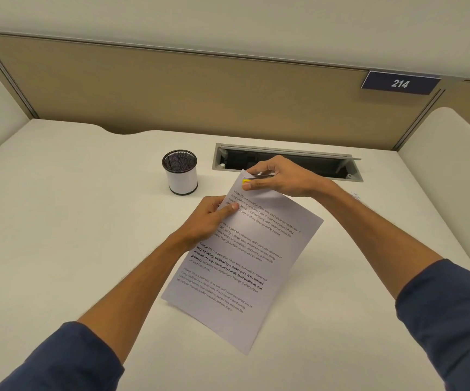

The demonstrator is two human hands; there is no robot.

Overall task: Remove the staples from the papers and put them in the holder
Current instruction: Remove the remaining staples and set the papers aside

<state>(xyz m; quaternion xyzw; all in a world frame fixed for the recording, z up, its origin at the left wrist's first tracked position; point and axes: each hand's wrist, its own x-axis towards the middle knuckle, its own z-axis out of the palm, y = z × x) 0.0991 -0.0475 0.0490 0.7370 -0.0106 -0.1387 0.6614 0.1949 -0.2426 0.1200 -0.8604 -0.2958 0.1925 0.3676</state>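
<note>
The left hand [214, 218] is pinching the edge of the white printed paper sheets [242, 263] to keep them steady on the pale surface [73, 221], while the right hand [276, 179] is gripping a small yellow-and-metal staple remover [252, 179] at their top corner, near the black mesh cylindrical holder [180, 172].

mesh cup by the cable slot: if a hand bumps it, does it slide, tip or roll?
The cup stands upright on a flat base, taller than wide, so a high bump would probably tip it and a low one slide it. It is round, so once on its side it could roll across the smooth desk. Little shows inside, so it is likely light.
</note>
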